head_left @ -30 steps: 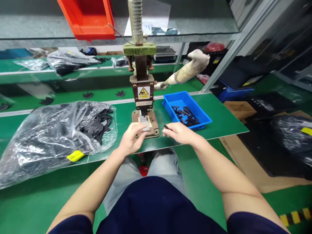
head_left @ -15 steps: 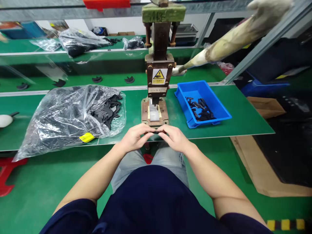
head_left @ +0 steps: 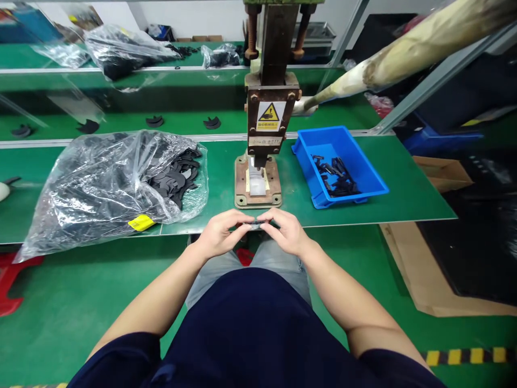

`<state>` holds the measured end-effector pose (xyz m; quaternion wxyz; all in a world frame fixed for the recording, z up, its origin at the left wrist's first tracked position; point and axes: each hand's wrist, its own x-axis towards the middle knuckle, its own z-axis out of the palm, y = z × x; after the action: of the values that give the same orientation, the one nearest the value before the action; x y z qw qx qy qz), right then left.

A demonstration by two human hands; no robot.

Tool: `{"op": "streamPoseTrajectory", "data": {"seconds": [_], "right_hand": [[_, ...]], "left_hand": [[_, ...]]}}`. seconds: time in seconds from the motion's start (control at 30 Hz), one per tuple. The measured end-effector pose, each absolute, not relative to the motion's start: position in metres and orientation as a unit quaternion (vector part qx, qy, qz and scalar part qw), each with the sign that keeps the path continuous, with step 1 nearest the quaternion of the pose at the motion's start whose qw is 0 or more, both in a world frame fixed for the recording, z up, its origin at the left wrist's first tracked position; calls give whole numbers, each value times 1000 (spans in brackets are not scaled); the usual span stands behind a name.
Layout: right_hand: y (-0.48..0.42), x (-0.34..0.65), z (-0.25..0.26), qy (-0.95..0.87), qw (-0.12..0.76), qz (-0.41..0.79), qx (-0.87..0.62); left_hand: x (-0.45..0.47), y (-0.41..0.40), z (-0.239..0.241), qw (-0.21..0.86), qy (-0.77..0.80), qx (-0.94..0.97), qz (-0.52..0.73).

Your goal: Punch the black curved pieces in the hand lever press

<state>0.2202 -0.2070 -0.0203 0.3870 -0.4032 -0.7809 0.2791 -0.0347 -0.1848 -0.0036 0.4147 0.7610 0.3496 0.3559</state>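
My left hand [head_left: 222,233] and my right hand [head_left: 285,230] meet at the front edge of the green table, both closed. Between their thumbs and fingers they pinch a small dark part [head_left: 255,223], one hand at each end; the fingers cover much of it, so its full shape is hidden. Just beyond my fingertips stands a press [head_left: 270,108] with a yellow warning label, its ram above a pale metal fixture [head_left: 257,185] on a brown base plate. No part shows on the fixture.
A clear plastic bag [head_left: 92,183] of black curved pieces lies on the left. On the right, a blue bin [head_left: 367,188] holds small black parts. Several black curved pieces [head_left: 154,121] rest on the green strip behind. A wrapped pipe [head_left: 379,70] slants in at upper right.
The view has tilted slightly, so the table and press sit a little differently in frame. Both hands stay together, pinching the part, which now shows more between the fingers.
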Motion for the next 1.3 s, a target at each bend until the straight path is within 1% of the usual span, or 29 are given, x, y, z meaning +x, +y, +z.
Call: {"op": "streamPoseTrajectory", "data": {"seconds": [0.07,0.13,0.23,0.33,0.43,0.53,0.6,0.67,0.73,0.8,0.87,0.93,1.0,1.2,1.3], "right_hand": [[-206,220,-19,-787,386,278,-393],[-204,218,-17,-799,378,279,-374],[-199,218,-11,-827,352,278,-338],[-192,230,5,-830,351,252,-353],[-178,258,37,-780,415,193,-428],[-156,285,87,-693,546,91,-462],[-140,293,127,-633,648,26,-422],[-127,291,166,-616,712,29,-336],[-117,281,195,-644,705,87,-284],[-112,270,208,-683,677,137,-239],[-110,260,206,-699,670,146,-203],[-116,252,192,-695,680,134,-191],[-128,249,171,-689,682,121,-211],[-167,250,97,-723,634,37,-271],[-170,253,73,-722,631,25,-284]], "left_hand": [[-33,-187,-4,475,367,727,334],[-30,-189,-6,558,378,671,311],[-24,-187,-11,665,361,590,282],[-19,-171,-17,694,338,560,299],[-16,-137,-23,638,379,552,380],[-11,-94,-29,519,451,574,445],[-7,-69,-32,438,481,613,448],[-1,-52,-33,376,489,663,424],[4,-42,-33,327,478,717,388],[7,-37,-34,274,459,770,349],[9,-34,-33,226,436,810,320],[9,-32,-33,201,413,834,307],[9,-30,-34,195,397,843,306],[9,-26,-40,186,389,842,323],[10,-29,-39,188,384,846,320]]}}
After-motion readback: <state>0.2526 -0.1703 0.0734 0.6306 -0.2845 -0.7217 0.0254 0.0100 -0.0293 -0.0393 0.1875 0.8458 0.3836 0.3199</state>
